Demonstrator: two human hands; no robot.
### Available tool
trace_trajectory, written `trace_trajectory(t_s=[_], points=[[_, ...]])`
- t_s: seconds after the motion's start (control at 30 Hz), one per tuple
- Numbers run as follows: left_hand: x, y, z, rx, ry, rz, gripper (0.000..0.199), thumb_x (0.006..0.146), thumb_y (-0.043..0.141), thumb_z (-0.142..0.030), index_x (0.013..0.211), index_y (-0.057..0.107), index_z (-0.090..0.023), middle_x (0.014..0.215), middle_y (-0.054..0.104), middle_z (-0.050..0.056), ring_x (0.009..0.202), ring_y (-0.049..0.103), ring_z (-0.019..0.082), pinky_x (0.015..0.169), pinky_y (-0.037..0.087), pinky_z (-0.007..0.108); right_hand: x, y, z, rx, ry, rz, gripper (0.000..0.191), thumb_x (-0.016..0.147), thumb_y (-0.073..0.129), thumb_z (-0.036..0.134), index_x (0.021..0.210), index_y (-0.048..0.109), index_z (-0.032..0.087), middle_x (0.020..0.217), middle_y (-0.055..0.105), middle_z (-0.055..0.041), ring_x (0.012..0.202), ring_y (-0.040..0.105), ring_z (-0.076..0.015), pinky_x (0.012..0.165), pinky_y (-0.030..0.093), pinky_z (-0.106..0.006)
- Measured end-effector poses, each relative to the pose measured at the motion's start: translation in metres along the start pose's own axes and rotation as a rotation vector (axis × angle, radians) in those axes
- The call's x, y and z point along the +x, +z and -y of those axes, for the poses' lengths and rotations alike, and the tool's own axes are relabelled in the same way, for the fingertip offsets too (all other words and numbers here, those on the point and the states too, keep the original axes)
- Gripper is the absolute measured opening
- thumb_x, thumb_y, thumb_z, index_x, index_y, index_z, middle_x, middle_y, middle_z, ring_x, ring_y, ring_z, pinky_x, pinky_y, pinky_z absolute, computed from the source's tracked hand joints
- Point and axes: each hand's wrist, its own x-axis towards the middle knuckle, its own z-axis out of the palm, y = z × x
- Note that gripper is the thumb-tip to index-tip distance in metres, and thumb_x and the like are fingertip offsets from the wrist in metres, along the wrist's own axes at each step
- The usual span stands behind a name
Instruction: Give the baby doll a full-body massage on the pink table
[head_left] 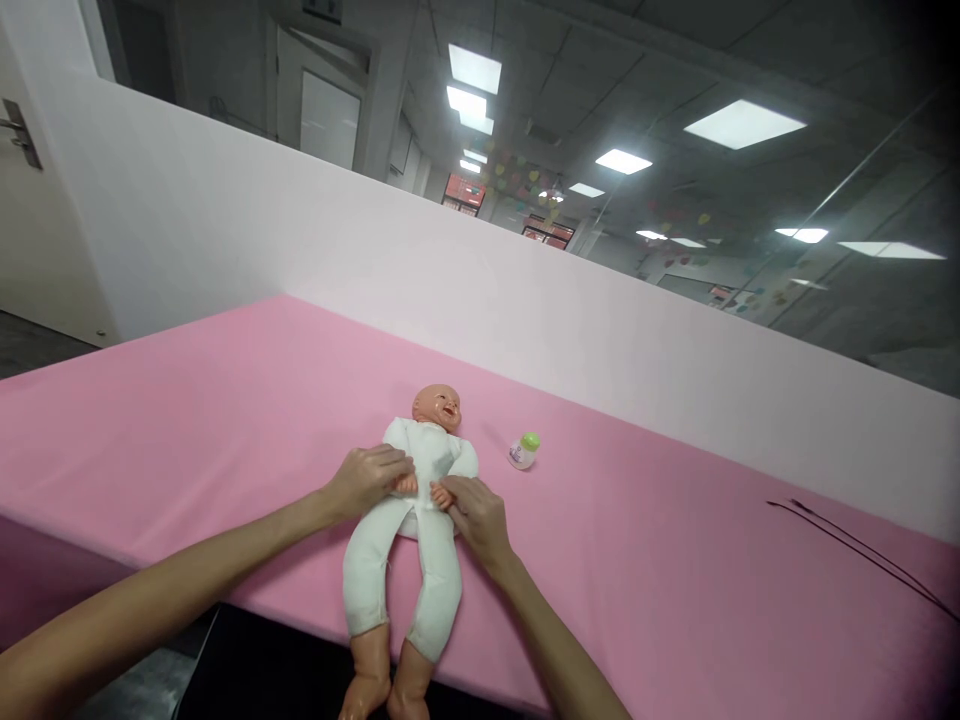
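A baby doll (431,450) with a white cloth body lies on its back on the pink-covered table (187,420), its head toward the wall. Its lower legs reach past the table's near edge. My left hand (367,478) is closed around the doll's arm on the left, near its small hand. On the other side, my right hand (478,512) grips the doll's other arm by the wrist. Both doll hands rest over its belly. To the right of the doll stands a small clear bottle (523,452) with a green cap, which neither hand touches.
Dark thin cables (862,550) lie at the table's right end. Behind the table runs a white low wall (480,290) with glass above it. A door (45,200) with a metal handle is at far left. Something black (255,665) sits below the near edge.
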Motion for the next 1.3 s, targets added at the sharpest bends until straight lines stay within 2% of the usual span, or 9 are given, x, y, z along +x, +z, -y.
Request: trace_trajectory(t_s=[0.17, 0.3, 0.47, 0.67, 0.8, 0.93, 1.13, 1.2, 1.3], points=[[0.014, -0.028, 0.028, -0.559, -0.818, -0.544, 0.025, 0.074, 0.083, -0.037, 0.089, 0.074, -0.02, 0.091, 0.075, 0.005, 0.08, 0.067, 0.02, 0.066, 0.049, 0.029, 0.0, -0.024, -0.042, 0.484, 0.752, -0.593, 0.041, 0.071, 0.085, 0.046, 0.098, 0.074, 0.018, 0.089, 0.076, -0.0069, 0.072, 0.066, -0.0193, 0.06, 0.052, -0.029], [0.012, -0.043, 0.059, -0.868, -1.304, -0.755, 0.036, 0.054, 0.092, -0.035, 0.071, 0.065, -0.018, 0.069, 0.064, 0.001, 0.057, 0.054, 0.012, 0.056, 0.044, 0.028, -0.014, -0.033, -0.067, 0.671, 1.096, -0.762, 0.04, 0.06, 0.087, 0.051, 0.074, 0.065, 0.02, 0.057, 0.058, 0.0032, 0.048, 0.048, -0.0118, 0.047, 0.044, -0.026], [0.014, -0.038, 0.04, -0.792, -1.098, -0.713, 0.036, 0.061, 0.09, -0.04, 0.081, 0.069, -0.019, 0.077, 0.067, 0.002, 0.066, 0.058, 0.015, 0.061, 0.046, 0.027, -0.008, -0.03, -0.038, 0.424, 0.762, -0.651, 0.04, 0.074, 0.083, 0.05, 0.095, 0.071, 0.018, 0.086, 0.074, -0.0056, 0.071, 0.066, -0.0182, 0.059, 0.052, -0.028], [0.008, -0.01, -0.011, -0.229, -0.307, -0.058, 0.009, 0.088, 0.068, -0.026, 0.093, 0.076, -0.025, 0.093, 0.076, 0.004, 0.087, 0.067, 0.021, 0.075, 0.05, 0.032, 0.001, -0.008, 0.009, -0.08, -0.051, -0.025, 0.017, 0.1, 0.06, 0.023, 0.107, 0.075, 0.023, 0.102, 0.079, -0.008, 0.089, 0.073, -0.0215, 0.075, 0.057, -0.031], [-0.002, 0.004, -0.018, -0.038, -0.084, 0.094, 0.02, 0.091, 0.061, -0.015, 0.095, 0.077, -0.027, 0.088, 0.075, 0.004, 0.09, 0.066, 0.021, 0.076, 0.05, 0.031, -0.004, 0.007, 0.016, -0.271, -0.229, 0.125, 0.025, 0.103, 0.052, 0.014, 0.105, 0.076, 0.022, 0.094, 0.079, -0.0078, 0.079, 0.072, -0.0193, 0.067, 0.053, -0.029], [0.005, -0.005, -0.009, -0.208, -0.249, -0.007, 0.013, 0.089, 0.067, -0.024, 0.095, 0.078, -0.027, 0.094, 0.076, 0.004, 0.092, 0.067, 0.022, 0.078, 0.051, 0.033, 0.001, -0.003, 0.003, -0.012, -0.013, 0.004, 0.017, 0.1, 0.06, 0.024, 0.105, 0.076, 0.023, 0.101, 0.079, -0.0077, 0.089, 0.073, -0.0212, 0.074, 0.056, -0.031], [0.01, -0.035, 0.039, -0.777, -1.083, -0.62, 0.035, 0.062, 0.089, -0.041, 0.08, 0.069, -0.018, 0.075, 0.068, 0.002, 0.063, 0.058, 0.015, 0.059, 0.046, 0.028, -0.006, -0.029, -0.056, 0.563, 0.89, -0.672, 0.04, 0.066, 0.086, 0.051, 0.083, 0.07, 0.019, 0.067, 0.067, -0.0004, 0.054, 0.057, -0.0141, 0.049, 0.048, -0.027], [0.006, -0.039, 0.052, -0.862, -1.265, -0.657, 0.04, 0.054, 0.091, -0.04, 0.074, 0.066, -0.018, 0.066, 0.062, -0.001, 0.052, 0.049, 0.011, 0.052, 0.042, 0.027, -0.011, -0.03, -0.068, 0.656, 1.019, -0.743, 0.042, 0.059, 0.087, 0.054, 0.071, 0.064, 0.021, 0.056, 0.057, 0.0037, 0.047, 0.048, -0.0112, 0.045, 0.045, -0.026], [0.006, -0.04, 0.05, -0.866, -1.286, -0.647, 0.041, 0.053, 0.092, -0.04, 0.074, 0.066, -0.017, 0.068, 0.062, -0.001, 0.051, 0.047, 0.01, 0.052, 0.041, 0.027, -0.009, -0.026, -0.062, 0.656, 1.019, -0.762, 0.042, 0.06, 0.087, 0.054, 0.073, 0.065, 0.02, 0.058, 0.058, 0.0036, 0.048, 0.048, -0.0108, 0.046, 0.045, -0.025]])
